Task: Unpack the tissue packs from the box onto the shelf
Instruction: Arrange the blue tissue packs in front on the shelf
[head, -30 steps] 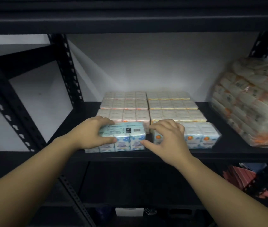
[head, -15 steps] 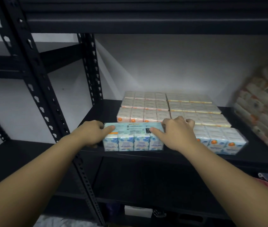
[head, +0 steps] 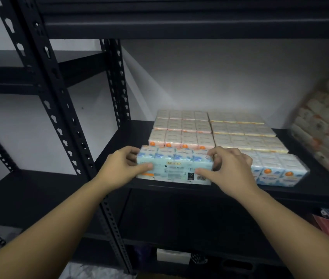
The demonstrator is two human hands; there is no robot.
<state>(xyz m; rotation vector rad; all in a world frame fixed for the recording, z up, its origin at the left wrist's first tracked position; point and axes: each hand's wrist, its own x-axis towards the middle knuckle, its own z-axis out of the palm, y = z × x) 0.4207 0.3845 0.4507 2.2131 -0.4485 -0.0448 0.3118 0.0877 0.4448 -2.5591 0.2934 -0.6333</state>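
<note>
My left hand [head: 119, 170] and my right hand [head: 230, 171] grip opposite ends of a blue tissue pack [head: 174, 165], a rectangular brick of small packets sealed in glossy clear film, thumbs on its printed near face and fingers curled over the top. The pack is tilted, label face toward me, at the front edge of the matte black metal shelf [head: 310, 191]. Just beside it on the right lies a second blue pack [head: 278, 170] with orange dots on its packet ends. Behind both lie flat rows of pale pink packs [head: 181, 129] and pale yellow packs [head: 244, 133]. At far right, a soft, bulging plastic-wrapped bundle [head: 328, 133] appears blurred. A perforated black upright [head: 59, 121] stands at left.
</note>
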